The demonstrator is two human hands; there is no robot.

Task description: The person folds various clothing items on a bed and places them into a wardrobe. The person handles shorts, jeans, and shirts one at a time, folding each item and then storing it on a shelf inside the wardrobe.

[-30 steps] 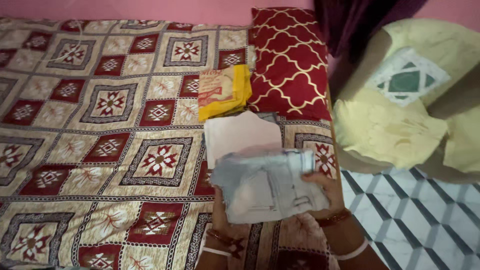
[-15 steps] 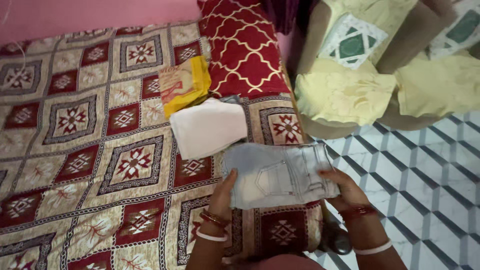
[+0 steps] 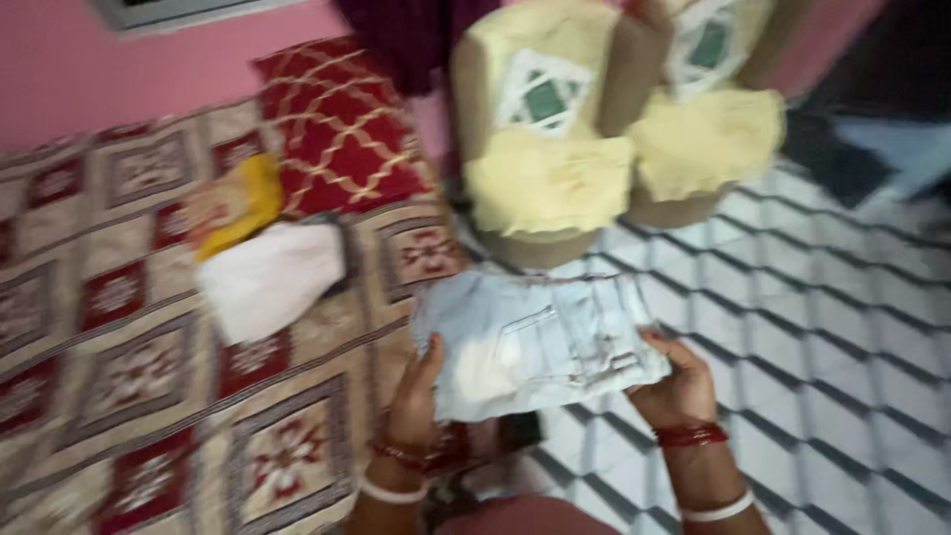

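I see both hands holding folded pale jeans (image 3: 535,342) up in the air, over the edge of the bed (image 3: 119,396) and the tiled floor (image 3: 812,327). The left hand (image 3: 414,396) is under the left end, with its thumb on top and its fingers tucked below, so it pinches the cloth. The right hand (image 3: 679,381) does the same at the right end, thumb over and fingers under. The picture is blurry, so I cannot tell how tight the hold is. I think the fold could come undone, because only the two ends are held and the middle hangs with nothing under it. If one hand lets go, the jeans could flop open or slide down onto the floor. The jeans are also off past the side of the bed, so a drop here would most likely land on the tiles and not on the bed. On the bed lie a folded white cloth (image 3: 267,277) and a yellow cloth (image 3: 233,203) just beside it, near a red pillow (image 3: 337,134). Two chairs (image 3: 555,149) with yellow covers stand on the floor by the bed. I see no box, bag or basket here, so nothing is inside anything.
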